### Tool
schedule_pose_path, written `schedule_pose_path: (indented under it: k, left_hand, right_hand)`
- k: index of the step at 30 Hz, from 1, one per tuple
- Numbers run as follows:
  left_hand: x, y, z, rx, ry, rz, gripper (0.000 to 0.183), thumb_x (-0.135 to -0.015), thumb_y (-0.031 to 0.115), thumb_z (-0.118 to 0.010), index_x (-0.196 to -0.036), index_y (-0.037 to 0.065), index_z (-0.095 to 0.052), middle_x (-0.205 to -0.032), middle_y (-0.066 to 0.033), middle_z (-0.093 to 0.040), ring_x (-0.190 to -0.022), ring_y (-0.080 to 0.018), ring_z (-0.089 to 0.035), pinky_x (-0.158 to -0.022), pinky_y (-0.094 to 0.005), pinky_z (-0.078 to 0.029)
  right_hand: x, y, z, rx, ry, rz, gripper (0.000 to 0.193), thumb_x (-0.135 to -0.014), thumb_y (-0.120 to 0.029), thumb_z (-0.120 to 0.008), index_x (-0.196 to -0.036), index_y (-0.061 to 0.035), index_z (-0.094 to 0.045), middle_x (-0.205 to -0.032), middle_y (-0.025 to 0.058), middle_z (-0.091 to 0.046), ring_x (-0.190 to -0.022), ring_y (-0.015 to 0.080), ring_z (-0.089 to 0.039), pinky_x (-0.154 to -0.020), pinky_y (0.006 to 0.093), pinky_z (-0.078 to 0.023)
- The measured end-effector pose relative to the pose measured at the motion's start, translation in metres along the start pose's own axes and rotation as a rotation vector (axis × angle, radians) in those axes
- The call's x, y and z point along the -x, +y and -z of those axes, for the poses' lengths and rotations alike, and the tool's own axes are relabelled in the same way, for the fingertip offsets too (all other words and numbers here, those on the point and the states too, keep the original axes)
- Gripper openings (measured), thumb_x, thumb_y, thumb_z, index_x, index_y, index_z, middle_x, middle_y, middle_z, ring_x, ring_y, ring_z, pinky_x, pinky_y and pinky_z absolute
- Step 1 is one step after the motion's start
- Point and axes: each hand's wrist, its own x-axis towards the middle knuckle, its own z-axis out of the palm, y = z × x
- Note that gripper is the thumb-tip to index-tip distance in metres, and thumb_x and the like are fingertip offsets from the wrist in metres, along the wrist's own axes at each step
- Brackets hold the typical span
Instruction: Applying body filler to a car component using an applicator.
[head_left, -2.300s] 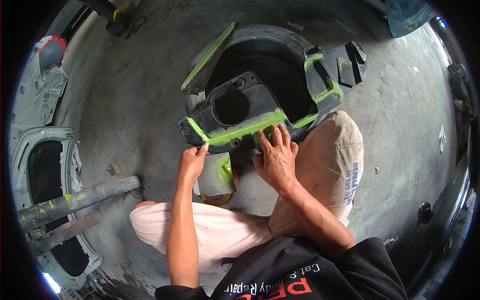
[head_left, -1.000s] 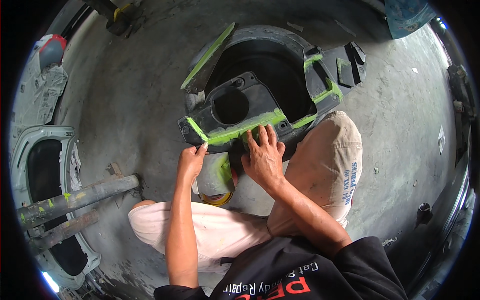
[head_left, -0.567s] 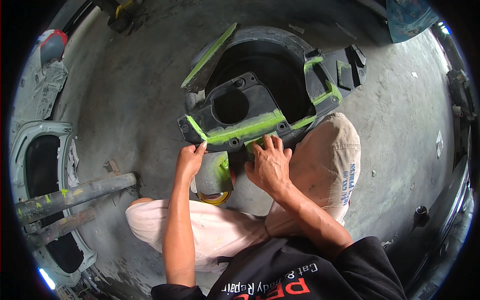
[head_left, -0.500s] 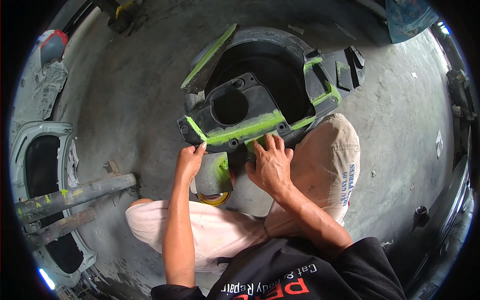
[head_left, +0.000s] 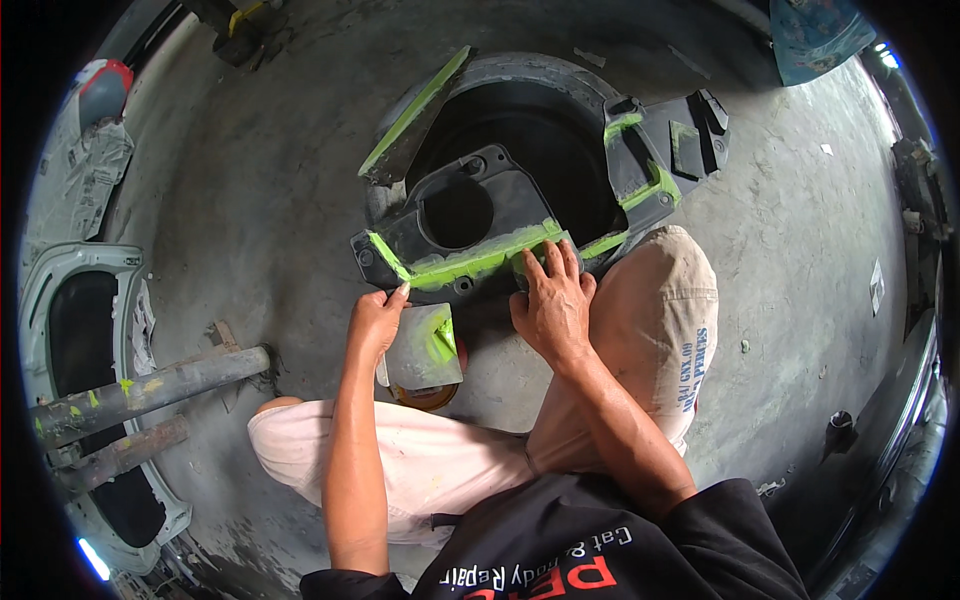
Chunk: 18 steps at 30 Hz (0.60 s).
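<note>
A black plastic car panel (head_left: pixel 480 237) with bright green putty along its edges lies on a tire (head_left: pixel 535 70) in front of me. My left hand (head_left: pixel 375 325) is closed, thumb and fingers pinching the panel's near left edge. Beside it is a grey mixing plate (head_left: pixel 410 345) with a green putty smear, over a round can (head_left: pixel 428 397). Fingers bent, my right hand (head_left: pixel 556 305) presses a thin putty spreader (head_left: pixel 519 264) against the near edge, at the right end of the long green strip. The fingers partly hide the spreader.
A long strip (head_left: pixel 415 115) with green putty leans across the tire's left side. Another black piece (head_left: pixel 688 150) lies at the right. Metal pipes (head_left: pixel 160 395) and a pale car door frame (head_left: pixel 45 270) stand at the left. My bent right knee (head_left: pixel 665 265) is close to the panel.
My right hand has moved up and slightly to the right with the spreader, onto the end of the green strip. The panel has shifted slightly left; my left hand keeps its grip.
</note>
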Motion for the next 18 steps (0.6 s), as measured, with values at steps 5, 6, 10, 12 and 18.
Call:
schedule_pose_path:
  k: [5,6,10,12,18]
  left_hand:
    - [-0.004,-0.003,-0.001,-0.012,-0.007,-0.011,0.052,-0.098,0.045,-0.067,-0.086,-0.005,-0.072,-0.068,-0.0108,-0.065,-0.064,-0.0137,-0.054,-0.063,-0.0354,-0.046]
    - [-0.004,-0.004,-0.001,-0.005,-0.011,-0.014,0.052,-0.099,0.045,-0.067,-0.085,-0.005,-0.072,-0.068,-0.0106,-0.065,-0.064,-0.0136,-0.054,-0.063,-0.0353,-0.046]
    - [-0.002,-0.003,-0.001,0.005,0.002,-0.013,0.051,-0.099,0.045,-0.067,-0.085,-0.004,-0.073,-0.068,-0.0103,-0.065,-0.065,-0.0133,-0.054,-0.063,-0.0352,-0.046]
    - [-0.002,-0.003,-0.002,-0.008,-0.002,-0.004,0.051,-0.099,0.045,-0.067,-0.088,-0.004,-0.073,-0.070,-0.0107,-0.066,-0.065,-0.0134,-0.054,-0.064,-0.0356,-0.046]
    - [0.004,0.002,0.007,-0.085,-0.026,0.032,0.060,-0.098,0.052,-0.065,-0.092,-0.006,-0.072,-0.076,-0.0120,-0.067,-0.070,-0.0154,-0.056,-0.069,-0.0349,-0.048]
  right_hand:
    - [0.004,0.002,0.004,0.004,-0.032,-0.007,0.061,-0.076,-0.018,-0.071,-0.136,-0.0086,-0.060,-0.146,0.0188,-0.051,-0.145,0.0369,-0.039,-0.102,0.0565,-0.038]
    - [0.005,0.001,0.006,0.000,-0.044,-0.010,0.060,-0.076,-0.018,-0.071,-0.134,-0.0085,-0.062,-0.144,0.0188,-0.052,-0.144,0.0368,-0.040,-0.100,0.0564,-0.039]
    - [0.004,-0.008,0.029,0.011,-0.178,-0.033,0.056,-0.079,-0.022,-0.072,-0.132,-0.0069,-0.063,-0.143,0.0182,-0.052,-0.142,0.0375,-0.040,-0.097,0.0582,-0.041]
    - [0.007,-0.012,0.038,0.032,-0.243,-0.043,0.054,-0.078,-0.023,-0.072,-0.130,-0.0078,-0.066,-0.139,0.0174,-0.055,-0.139,0.0360,-0.043,-0.095,0.0552,-0.040]
    - [0.020,-0.007,0.058,-0.097,0.076,0.119,0.058,-0.074,-0.022,-0.073,-0.131,-0.0119,-0.065,-0.141,0.0179,-0.054,-0.139,0.0365,-0.044,-0.099,0.0518,-0.039]
